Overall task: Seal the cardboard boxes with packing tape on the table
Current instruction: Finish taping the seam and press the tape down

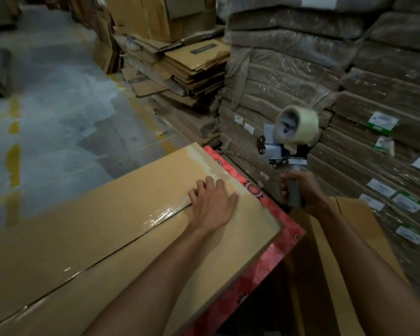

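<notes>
A large brown cardboard box (107,226) lies flat across the table, its two top flaps meeting in a long seam. Clear glossy tape (163,213) covers the seam. My left hand (212,203) presses flat on the box at the seam's far end, fingers spread. My right hand (301,190) is off the box to the right, raised, gripping the grey handle of a tape dispenser (291,141) with a roll of clear tape on top. The dispenser does not touch the box.
The table has a red patterned cover (272,258) showing along the box's right edge. Another brown carton (349,238) stands under my right arm. Tall wrapped stacks of flat cardboard (325,81) rise close behind. Grey concrete floor (46,117) with yellow lines lies to the left.
</notes>
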### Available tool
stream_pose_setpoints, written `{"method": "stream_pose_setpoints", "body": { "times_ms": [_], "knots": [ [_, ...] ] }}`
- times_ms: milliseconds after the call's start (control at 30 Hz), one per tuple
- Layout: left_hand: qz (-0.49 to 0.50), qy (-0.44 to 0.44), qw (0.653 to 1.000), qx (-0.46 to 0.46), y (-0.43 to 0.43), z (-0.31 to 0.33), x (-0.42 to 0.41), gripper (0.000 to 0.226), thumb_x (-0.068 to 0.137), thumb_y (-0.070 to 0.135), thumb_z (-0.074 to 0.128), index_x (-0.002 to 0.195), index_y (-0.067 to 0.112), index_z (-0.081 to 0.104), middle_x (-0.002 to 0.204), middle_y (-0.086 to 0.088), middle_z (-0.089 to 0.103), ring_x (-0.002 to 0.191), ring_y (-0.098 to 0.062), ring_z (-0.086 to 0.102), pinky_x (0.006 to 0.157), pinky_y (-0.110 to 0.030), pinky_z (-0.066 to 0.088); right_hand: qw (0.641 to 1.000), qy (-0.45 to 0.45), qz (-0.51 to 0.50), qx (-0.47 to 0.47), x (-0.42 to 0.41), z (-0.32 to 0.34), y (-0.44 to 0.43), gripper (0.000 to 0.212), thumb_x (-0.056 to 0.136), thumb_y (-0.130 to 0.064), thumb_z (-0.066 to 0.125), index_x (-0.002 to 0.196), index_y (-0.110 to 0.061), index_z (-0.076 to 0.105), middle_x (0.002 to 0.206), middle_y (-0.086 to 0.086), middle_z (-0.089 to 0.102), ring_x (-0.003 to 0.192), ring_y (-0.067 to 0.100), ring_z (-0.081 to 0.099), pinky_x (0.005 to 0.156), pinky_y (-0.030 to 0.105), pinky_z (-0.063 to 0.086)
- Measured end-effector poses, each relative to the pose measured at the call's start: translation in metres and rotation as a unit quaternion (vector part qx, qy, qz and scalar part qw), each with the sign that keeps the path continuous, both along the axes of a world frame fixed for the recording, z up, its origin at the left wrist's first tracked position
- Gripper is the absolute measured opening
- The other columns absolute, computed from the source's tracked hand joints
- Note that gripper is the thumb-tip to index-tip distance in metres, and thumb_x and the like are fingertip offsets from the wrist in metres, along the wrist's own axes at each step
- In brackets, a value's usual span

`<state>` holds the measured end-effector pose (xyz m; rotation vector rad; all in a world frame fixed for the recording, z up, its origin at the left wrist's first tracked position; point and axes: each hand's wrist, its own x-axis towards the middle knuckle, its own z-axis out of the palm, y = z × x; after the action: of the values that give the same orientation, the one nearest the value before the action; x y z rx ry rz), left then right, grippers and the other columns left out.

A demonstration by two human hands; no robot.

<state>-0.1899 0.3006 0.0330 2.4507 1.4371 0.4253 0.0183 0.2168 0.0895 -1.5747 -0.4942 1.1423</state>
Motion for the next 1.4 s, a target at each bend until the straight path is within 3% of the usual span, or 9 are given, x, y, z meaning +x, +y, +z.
{"method": "stream_pose_setpoints", "body": {
  "times_ms": [67,167,300,433,567,667,800,1067,1400],
  "knots": [
    [0.006,-0.167,0.970,-0.178,0.028,0.022,-0.008,0.033,0.093,0.050,0.053,0.109,0.023,0.064,0.112,-0.001,0.061,0.106,-0.024,0.053,0.086,-0.037,0.042,0.998,0.034,0.025,0.052,-0.013,0.023,-0.005,0.016,0.093,-0.006,0.049,0.078,-0.008,0.055,0.062,0.006,0.054,0.046,0.016,0.049,0.043,0.023,0.042],
    [0.064,-0.466,0.731,-0.494,0.055,0.059,-0.019,0.044,0.095,0.051,0.057,0.101,0.009,0.065,0.096,-0.007,0.066,0.085,-0.024,0.060,0.069,-0.030,0.049,0.996,0.037,0.050,0.067,-0.048,0.039,-0.006,0.020,0.094,-0.013,0.052,0.075,-0.007,0.055,0.059,0.006,0.049,0.042,0.016,0.043,0.039,0.024,0.036],
    [0.072,-0.504,0.600,-0.617,0.068,0.081,-0.044,0.071,0.093,0.062,0.054,0.109,-0.007,0.063,0.108,-0.024,0.069,0.090,-0.036,0.070,0.079,-0.046,0.059,0.991,0.010,0.097,0.092,-0.096,0.029,-0.008,0.017,0.087,-0.014,0.059,0.073,-0.007,0.055,0.061,0.010,0.047,0.042,0.019,0.040,0.041,0.024,0.035],
    [0.091,-0.497,0.603,-0.617,0.061,0.076,-0.066,0.039,0.102,0.031,0.052,0.076,0.003,0.061,0.058,-0.011,0.062,0.053,-0.023,0.066,0.066,-0.035,0.061,0.984,-0.039,0.142,0.101,-0.122,0.019,-0.010,0.019,0.076,-0.024,0.067,0.082,-0.007,0.061,0.064,0.009,0.052,0.046,0.020,0.044,0.046,0.025,0.037],
    [0.117,-0.509,0.616,-0.590,0.059,0.062,-0.080,0.014,0.099,0.001,0.050,0.094,0.001,0.063,0.069,-0.012,0.069,0.063,-0.019,0.068,0.063,-0.025,0.061,0.980,-0.063,0.164,0.097,-0.137,0.019,-0.011,0.025,0.074,-0.023,0.067,0.087,-0.003,0.057,0.063,0.009,0.051,0.045,0.021,0.043,0.046,0.025,0.035],
    [0.131,-0.521,0.598,-0.594,0.058,0.057,-0.083,0.018,0.101,0.004,0.047,0.091,0.003,0.062,0.063,-0.010,0.065,0.049,-0.018,0.066,0.081,-0.024,0.058,0.977,-0.081,0.171,0.094,-0.142,0.022,-0.014,0.039,0.070,-0.025,0.070,0.096,0.000,0.054,0.064,0.008,0.053,0.045,0.019,0.045,0.046,0.025,0.036],
    [0.133,-0.533,0.569,-0.612,0.058,0.057,-0.083,0.042,0.099,0.039,0.053,0.089,0.001,0.068,0.074,-0.013,0.072,0.058,-0.025,0.071,0.054,-0.030,0.059,0.974,-0.089,0.177,0.109,-0.142,0.021,-0.019,0.035,0.074,-0.020,0.066,0.098,0.000,0.052,0.066,0.008,0.053,0.047,0.018,0.046,0.046,0.027,0.036],
    [0.112,-0.439,0.728,-0.514,0.073,0.064,-0.061,0.032,0.088,-0.013,0.049,0.063,0.000,0.065,0.051,-0.008,0.059,0.038,-0.012,0.054,0.057,-0.029,0.053,0.976,-0.113,0.159,0.094,-0.118,0.020,-0.016,0.035,0.075,-0.024,0.069,0.096,0.000,0.056,0.067,0.007,0.056,0.048,0.019,0.049,0.047,0.029,0.039],
    [0.164,-0.324,0.845,-0.393,0.191,0.082,-0.027,0.016,0.093,0.004,0.063,0.079,0.001,0.069,0.064,-0.009,0.066,0.053,-0.016,0.058,0.057,-0.027,0.050,0.981,-0.135,0.119,0.066,-0.084,-0.003,-0.002,0.009,0.091,-0.008,0.065,0.084,-0.005,0.060,0.055,0.000,0.057,0.046,0.015,0.048,0.043,0.026,0.040]
  ]
}}
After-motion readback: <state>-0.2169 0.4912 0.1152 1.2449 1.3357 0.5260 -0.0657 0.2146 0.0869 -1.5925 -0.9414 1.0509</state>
